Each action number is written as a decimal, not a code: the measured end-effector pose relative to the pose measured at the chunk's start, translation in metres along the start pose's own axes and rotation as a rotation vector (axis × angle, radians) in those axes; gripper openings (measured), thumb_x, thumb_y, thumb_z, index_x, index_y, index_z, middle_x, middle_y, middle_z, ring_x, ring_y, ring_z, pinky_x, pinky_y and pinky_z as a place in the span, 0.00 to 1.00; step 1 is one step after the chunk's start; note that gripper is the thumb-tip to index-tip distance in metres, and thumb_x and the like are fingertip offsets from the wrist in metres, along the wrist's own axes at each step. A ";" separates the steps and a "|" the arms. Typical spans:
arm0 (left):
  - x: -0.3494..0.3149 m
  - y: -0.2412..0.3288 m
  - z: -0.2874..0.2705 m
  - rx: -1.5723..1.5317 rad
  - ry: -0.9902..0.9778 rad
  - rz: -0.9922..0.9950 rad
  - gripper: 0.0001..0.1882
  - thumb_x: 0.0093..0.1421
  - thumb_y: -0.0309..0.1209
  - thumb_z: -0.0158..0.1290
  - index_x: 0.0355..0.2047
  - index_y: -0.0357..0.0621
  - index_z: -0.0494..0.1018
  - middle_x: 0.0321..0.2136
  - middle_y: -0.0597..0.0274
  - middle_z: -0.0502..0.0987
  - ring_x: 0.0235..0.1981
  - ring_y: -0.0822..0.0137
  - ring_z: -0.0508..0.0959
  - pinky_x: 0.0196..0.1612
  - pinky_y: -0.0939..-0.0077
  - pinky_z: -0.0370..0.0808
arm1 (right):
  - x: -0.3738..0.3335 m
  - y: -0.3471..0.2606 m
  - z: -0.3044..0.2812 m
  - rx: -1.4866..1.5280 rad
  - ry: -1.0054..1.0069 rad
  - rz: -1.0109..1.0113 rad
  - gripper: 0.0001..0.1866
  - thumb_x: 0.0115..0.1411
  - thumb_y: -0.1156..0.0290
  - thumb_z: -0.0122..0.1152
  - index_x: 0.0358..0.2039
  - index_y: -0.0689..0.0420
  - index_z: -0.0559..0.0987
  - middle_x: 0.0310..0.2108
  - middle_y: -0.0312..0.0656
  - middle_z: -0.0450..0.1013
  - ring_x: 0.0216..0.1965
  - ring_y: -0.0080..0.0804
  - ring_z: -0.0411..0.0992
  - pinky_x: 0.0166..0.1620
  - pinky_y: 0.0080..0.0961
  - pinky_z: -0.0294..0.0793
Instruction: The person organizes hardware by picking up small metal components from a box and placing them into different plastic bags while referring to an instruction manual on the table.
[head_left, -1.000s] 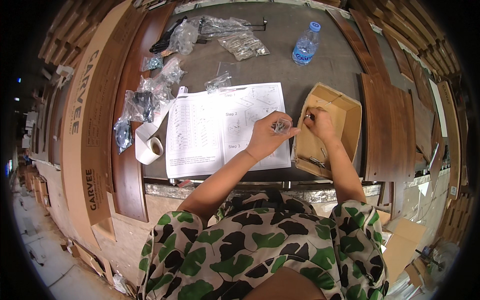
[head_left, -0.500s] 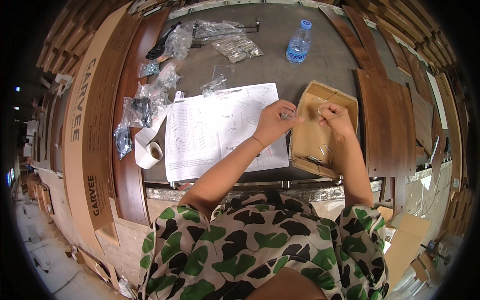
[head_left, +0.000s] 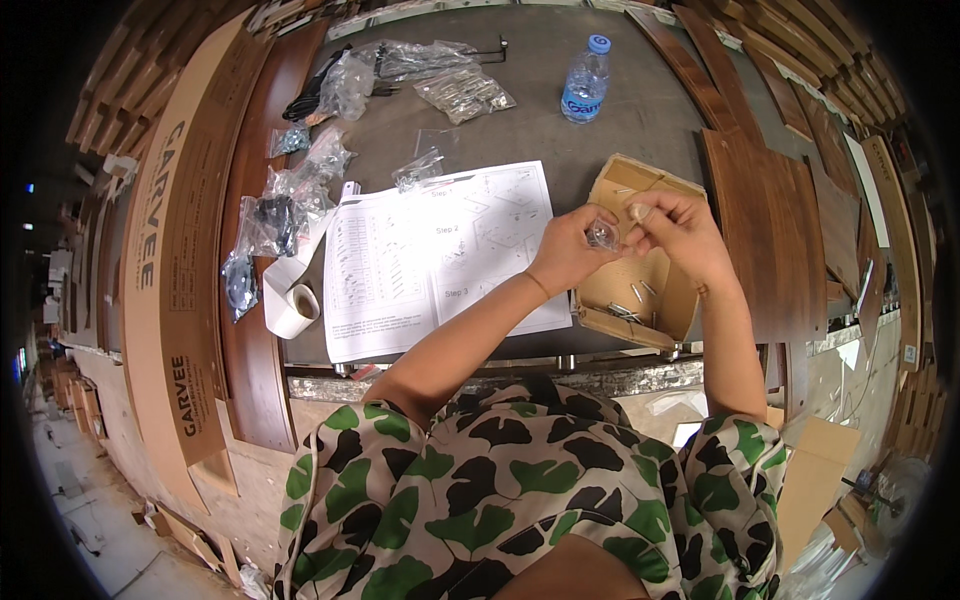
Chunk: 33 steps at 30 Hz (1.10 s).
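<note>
Over the left side of an open cardboard box (head_left: 690, 292), my left hand (head_left: 572, 250) is closed on a small clear plastic bag (head_left: 602, 233). My right hand (head_left: 680, 232) is right beside it, fingers pinched together near the bag; what they hold, if anything, is too small to make out. Several metal screws (head_left: 628, 312) lie in the near part of the box, and another lies near its far wall. A printed instruction sheet (head_left: 385, 310) is spread flat on the table to the left, partly under my left forearm.
A water bottle (head_left: 586, 82) stands at the back. Bags of hardware (head_left: 466, 95) lie at the far side and along the left, by a white paper roll (head_left: 292, 312). Brown wooden boards (head_left: 770, 240) flank the right; a long carton (head_left: 165, 260) lies left.
My right hand has moved left and closer to my left hand, which has shifted slightly right with the bag. The whole view has shifted a little.
</note>
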<state>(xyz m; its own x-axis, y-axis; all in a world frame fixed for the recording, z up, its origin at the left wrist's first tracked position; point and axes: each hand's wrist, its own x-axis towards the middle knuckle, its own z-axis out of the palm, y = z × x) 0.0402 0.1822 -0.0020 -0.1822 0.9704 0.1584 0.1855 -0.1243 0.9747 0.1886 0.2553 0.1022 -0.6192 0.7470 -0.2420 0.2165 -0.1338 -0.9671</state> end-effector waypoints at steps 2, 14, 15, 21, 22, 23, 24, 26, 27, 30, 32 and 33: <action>-0.004 0.005 -0.003 -0.041 -0.005 -0.028 0.19 0.46 0.32 0.67 0.36 0.40 0.73 0.28 0.63 0.78 0.28 0.74 0.76 0.33 0.79 0.73 | 0.005 0.004 -0.003 0.044 0.108 -0.032 0.08 0.59 0.77 0.57 0.38 0.67 0.77 0.23 0.36 0.73 0.22 0.20 0.70 0.29 0.16 0.70; -0.039 -0.015 -0.067 -0.183 0.240 -0.195 0.18 0.49 0.27 0.66 0.38 0.37 0.72 0.27 0.63 0.78 0.28 0.78 0.75 0.32 0.85 0.72 | 0.072 0.156 -0.015 -0.706 0.122 -0.261 0.21 0.45 0.82 0.62 0.43 0.61 0.75 0.26 0.43 0.72 0.30 0.36 0.71 0.37 0.32 0.72; -0.043 -0.014 -0.070 -0.086 0.253 -0.192 0.18 0.49 0.28 0.66 0.37 0.38 0.73 0.26 0.65 0.78 0.28 0.79 0.75 0.31 0.85 0.72 | 0.081 0.154 -0.010 -0.713 0.093 -0.313 0.21 0.44 0.82 0.61 0.43 0.61 0.75 0.25 0.43 0.72 0.30 0.37 0.71 0.37 0.33 0.72; -0.056 -0.025 -0.060 -0.106 0.284 -0.084 0.19 0.46 0.31 0.68 0.36 0.42 0.73 0.24 0.69 0.77 0.27 0.81 0.72 0.30 0.84 0.70 | 0.101 0.187 -0.033 -0.546 0.014 -0.163 0.09 0.47 0.84 0.57 0.33 0.64 0.76 0.29 0.44 0.73 0.29 0.30 0.74 0.33 0.25 0.72; -0.061 -0.024 -0.062 -0.135 0.266 -0.132 0.19 0.46 0.31 0.68 0.35 0.42 0.73 0.24 0.69 0.77 0.27 0.80 0.72 0.30 0.83 0.70 | 0.099 0.182 -0.027 -0.557 -0.012 -0.078 0.09 0.49 0.84 0.57 0.33 0.65 0.75 0.30 0.44 0.73 0.29 0.31 0.74 0.33 0.25 0.72; -0.065 -0.024 -0.063 -0.172 0.238 -0.176 0.19 0.46 0.32 0.68 0.35 0.42 0.73 0.24 0.68 0.76 0.26 0.80 0.72 0.30 0.83 0.71 | 0.096 0.173 -0.023 -0.572 -0.026 0.009 0.08 0.50 0.83 0.57 0.33 0.66 0.75 0.30 0.45 0.73 0.29 0.31 0.74 0.34 0.25 0.72; -0.068 -0.028 -0.059 -0.222 0.251 -0.157 0.18 0.46 0.32 0.68 0.34 0.42 0.72 0.25 0.69 0.76 0.26 0.80 0.73 0.29 0.83 0.70 | 0.097 0.172 -0.022 -0.645 -0.043 -0.044 0.08 0.50 0.83 0.57 0.33 0.66 0.75 0.29 0.45 0.72 0.28 0.32 0.74 0.33 0.26 0.72; -0.074 -0.024 -0.059 -0.248 0.258 -0.165 0.18 0.47 0.31 0.68 0.34 0.42 0.72 0.26 0.67 0.77 0.26 0.79 0.73 0.29 0.83 0.71 | 0.097 0.171 -0.027 -0.786 -0.053 -0.144 0.07 0.51 0.83 0.58 0.33 0.67 0.74 0.28 0.45 0.72 0.26 0.32 0.73 0.33 0.26 0.72; -0.076 -0.021 -0.060 -0.236 0.257 -0.173 0.18 0.47 0.31 0.68 0.35 0.42 0.72 0.26 0.66 0.77 0.26 0.79 0.74 0.29 0.83 0.71 | 0.096 0.167 -0.025 -0.806 -0.051 -0.164 0.07 0.51 0.83 0.57 0.32 0.67 0.74 0.27 0.45 0.72 0.26 0.32 0.73 0.32 0.26 0.72; -0.079 -0.010 -0.072 -0.246 0.224 -0.277 0.18 0.47 0.32 0.67 0.35 0.42 0.72 0.27 0.65 0.77 0.26 0.79 0.74 0.28 0.84 0.71 | 0.089 0.149 -0.012 -0.844 -0.065 -0.167 0.05 0.53 0.83 0.54 0.31 0.67 0.73 0.22 0.44 0.72 0.22 0.30 0.70 0.30 0.24 0.71; -0.080 -0.019 -0.072 -0.240 0.247 -0.253 0.18 0.48 0.32 0.67 0.35 0.41 0.72 0.27 0.65 0.77 0.26 0.79 0.75 0.28 0.84 0.72 | 0.087 0.146 -0.008 -0.732 -0.061 -0.064 0.04 0.54 0.82 0.53 0.32 0.66 0.73 0.22 0.42 0.72 0.22 0.27 0.69 0.29 0.23 0.71; -0.080 -0.025 -0.071 -0.239 0.254 -0.237 0.18 0.48 0.32 0.67 0.35 0.41 0.72 0.27 0.65 0.77 0.26 0.79 0.75 0.28 0.84 0.72 | 0.085 0.144 -0.010 -0.678 -0.052 -0.012 0.04 0.54 0.82 0.53 0.32 0.66 0.73 0.21 0.42 0.72 0.22 0.26 0.69 0.28 0.23 0.71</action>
<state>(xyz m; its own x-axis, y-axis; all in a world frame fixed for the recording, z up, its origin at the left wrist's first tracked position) -0.0185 0.0929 -0.0283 -0.4304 0.9000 -0.0695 -0.1137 0.0224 0.9933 0.1746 0.3058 -0.0568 -0.6561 0.7115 -0.2516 0.6243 0.3244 -0.7106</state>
